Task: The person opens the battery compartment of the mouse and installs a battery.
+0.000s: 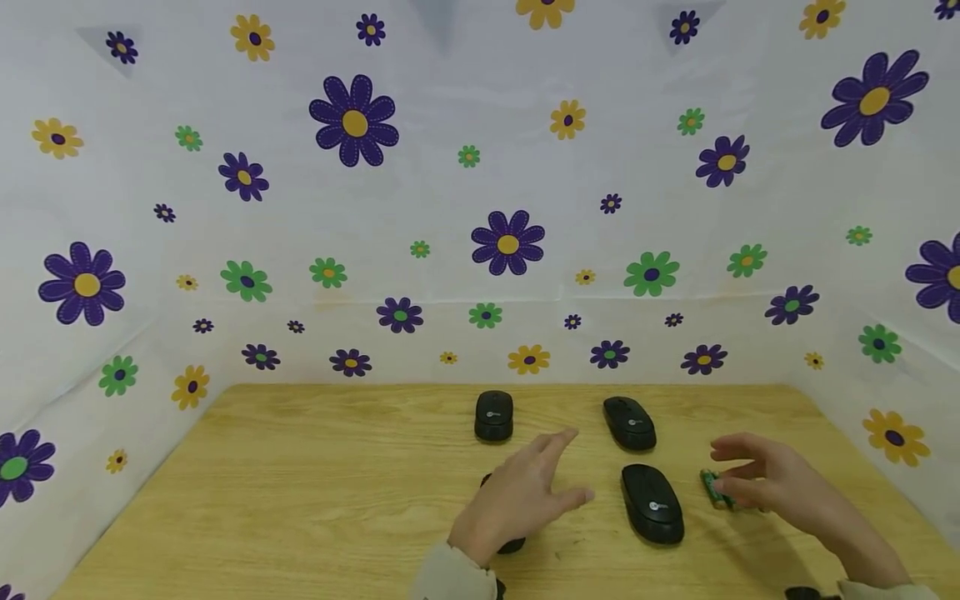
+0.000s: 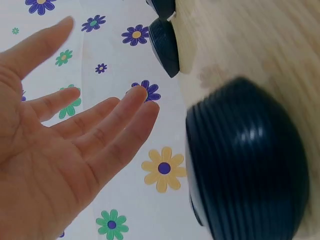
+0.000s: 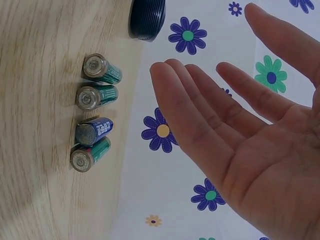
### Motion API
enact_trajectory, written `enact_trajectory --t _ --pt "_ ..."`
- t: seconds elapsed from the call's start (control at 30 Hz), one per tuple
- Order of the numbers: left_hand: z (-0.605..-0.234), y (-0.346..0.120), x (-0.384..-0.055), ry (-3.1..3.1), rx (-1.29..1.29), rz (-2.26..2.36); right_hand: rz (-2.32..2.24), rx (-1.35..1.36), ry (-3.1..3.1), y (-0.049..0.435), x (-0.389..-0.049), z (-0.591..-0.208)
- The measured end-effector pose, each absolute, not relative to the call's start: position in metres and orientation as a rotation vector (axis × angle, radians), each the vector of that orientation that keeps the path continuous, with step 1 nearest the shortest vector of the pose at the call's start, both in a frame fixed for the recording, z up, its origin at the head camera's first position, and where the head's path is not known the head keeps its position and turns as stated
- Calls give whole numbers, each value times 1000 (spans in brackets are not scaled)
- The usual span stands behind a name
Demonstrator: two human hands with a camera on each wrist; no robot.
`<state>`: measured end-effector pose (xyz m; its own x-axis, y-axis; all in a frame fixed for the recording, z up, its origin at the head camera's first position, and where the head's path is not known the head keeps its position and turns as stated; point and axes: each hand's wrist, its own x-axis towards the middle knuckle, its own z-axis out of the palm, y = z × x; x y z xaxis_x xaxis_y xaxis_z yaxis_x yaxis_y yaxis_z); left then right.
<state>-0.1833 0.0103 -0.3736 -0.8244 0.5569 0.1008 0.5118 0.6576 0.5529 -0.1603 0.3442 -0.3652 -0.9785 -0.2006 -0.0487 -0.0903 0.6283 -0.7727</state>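
Observation:
In the head view my left hand (image 1: 517, 496) hovers with fingers spread, holding nothing. Beneath it lies a black computer mouse (image 1: 513, 547), mostly hidden by the hand. The left wrist view has the ridged side of a dark mouse (image 2: 250, 165) large beside the palm. My right hand (image 1: 780, 483), fingers loosely bent and holding nothing, is over a row of batteries (image 1: 711, 487). From the right wrist, the row shows several green batteries (image 3: 100, 96) and one blue battery (image 3: 95, 131), lying on their sides. A black mouse (image 1: 652, 504) sits between the two hands.
Two more black mice lie farther back, one mouse (image 1: 494, 415) near the middle and another mouse (image 1: 630, 422) to its right. A dark object (image 1: 802, 593) shows at the bottom right edge. Flower-printed sheeting (image 1: 420, 192) surrounds the wooden table (image 1: 300, 492) at back and sides.

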Motion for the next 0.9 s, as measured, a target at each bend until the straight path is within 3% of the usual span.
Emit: enact_trajectory --t 0.9 --pt "-384 57 -181 2671 880 974 -1441 -203 2548 333 -166 -374"
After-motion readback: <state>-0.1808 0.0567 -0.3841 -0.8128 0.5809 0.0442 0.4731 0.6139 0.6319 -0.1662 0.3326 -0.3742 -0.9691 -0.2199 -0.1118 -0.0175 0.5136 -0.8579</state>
